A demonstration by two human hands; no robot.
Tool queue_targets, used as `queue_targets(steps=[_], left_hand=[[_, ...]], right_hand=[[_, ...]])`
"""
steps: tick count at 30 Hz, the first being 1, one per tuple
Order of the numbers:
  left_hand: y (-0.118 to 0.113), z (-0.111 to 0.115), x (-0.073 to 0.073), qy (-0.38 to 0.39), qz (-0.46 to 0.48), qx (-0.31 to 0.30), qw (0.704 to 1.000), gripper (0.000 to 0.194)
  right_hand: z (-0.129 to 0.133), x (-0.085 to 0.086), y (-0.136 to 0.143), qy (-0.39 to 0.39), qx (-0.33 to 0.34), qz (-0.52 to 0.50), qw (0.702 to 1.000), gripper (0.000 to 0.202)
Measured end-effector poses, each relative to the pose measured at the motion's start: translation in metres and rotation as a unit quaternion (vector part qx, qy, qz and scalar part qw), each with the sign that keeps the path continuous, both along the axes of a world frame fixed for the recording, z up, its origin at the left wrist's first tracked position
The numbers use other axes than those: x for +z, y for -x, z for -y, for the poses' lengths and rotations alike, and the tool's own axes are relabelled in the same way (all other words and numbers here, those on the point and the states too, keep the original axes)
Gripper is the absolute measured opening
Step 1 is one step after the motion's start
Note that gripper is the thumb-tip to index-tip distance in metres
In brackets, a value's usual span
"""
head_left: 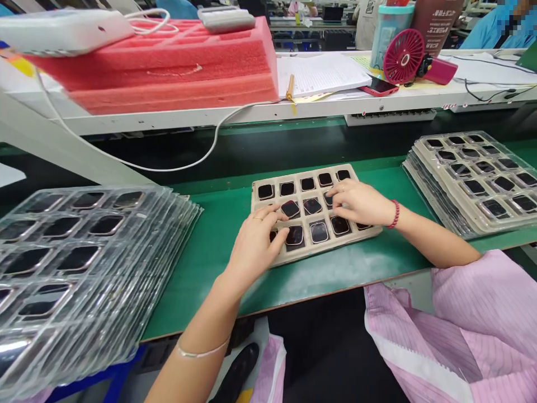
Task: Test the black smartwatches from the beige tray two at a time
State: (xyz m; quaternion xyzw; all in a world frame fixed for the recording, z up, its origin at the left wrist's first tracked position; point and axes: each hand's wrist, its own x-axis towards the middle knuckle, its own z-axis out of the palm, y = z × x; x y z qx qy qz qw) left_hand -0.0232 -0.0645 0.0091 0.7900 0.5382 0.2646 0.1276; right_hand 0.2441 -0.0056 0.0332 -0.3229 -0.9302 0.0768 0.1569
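Note:
A beige tray (277,256) lies on the green work surface, its pockets holding dark square pieces with rounded corners. My left hand (259,238) rests over the tray's left end, thumb and fingers apart around a dark piece. Over the tray's right part is my right hand (356,204), its fingertips at a dark piece in the middle row, partly hidden by the fingers. A dark piece (290,209) near my left fingertips sits turned in its pocket. Another piece (319,232) in the front row looks lighter from reflection.
Tall stack of clear trays (126,280) at left; another tray stack (482,179) at right. Behind, a white shelf (251,113) carries red foam (176,73), papers (323,73), a phone (380,85) and a pink fan (404,57). A white cable (168,169) hangs down.

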Motion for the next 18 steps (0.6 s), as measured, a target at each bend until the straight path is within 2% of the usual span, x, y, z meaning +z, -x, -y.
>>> queue_targets(steps=[3, 6, 9, 12, 14, 16, 18], left_hand=[[-0.018, -0.007, 0.007, 0.013, -0.009, -0.040, 0.999, 0.020], [-0.061, -0.014, 0.005, 0.005, -0.025, -0.099, 0.995, 0.017], [-0.099, -0.015, 0.000, -0.007, -0.053, -0.104, 0.993, 0.017], [-0.112, -0.009, -0.001, -0.007, -0.044, -0.108, 0.993, 0.019], [-0.109, -0.004, 0.001, 0.022, -0.005, -0.132, 0.991, 0.013], [-0.102, -0.007, 0.005, 0.066, 0.052, -0.151, 0.985, 0.012], [-0.092, -0.020, 0.009, 0.110, 0.137, -0.145, 0.974, 0.014]], right_hand=[[0.002, 0.003, -0.034, -0.018, -0.034, 0.078, 0.996, 0.015], [0.012, -0.005, -0.054, -0.002, -0.049, 0.101, 0.994, 0.012], [0.023, -0.012, -0.061, 0.041, -0.049, 0.038, 0.997, 0.011], [0.026, -0.012, -0.064, 0.143, -0.027, -0.073, 0.987, 0.012], [0.019, -0.011, -0.061, 0.255, -0.011, -0.162, 0.953, 0.015], [0.003, -0.010, -0.053, 0.361, -0.013, -0.258, 0.896, 0.020], [-0.019, -0.010, -0.039, 0.422, -0.027, -0.337, 0.841, 0.024]])
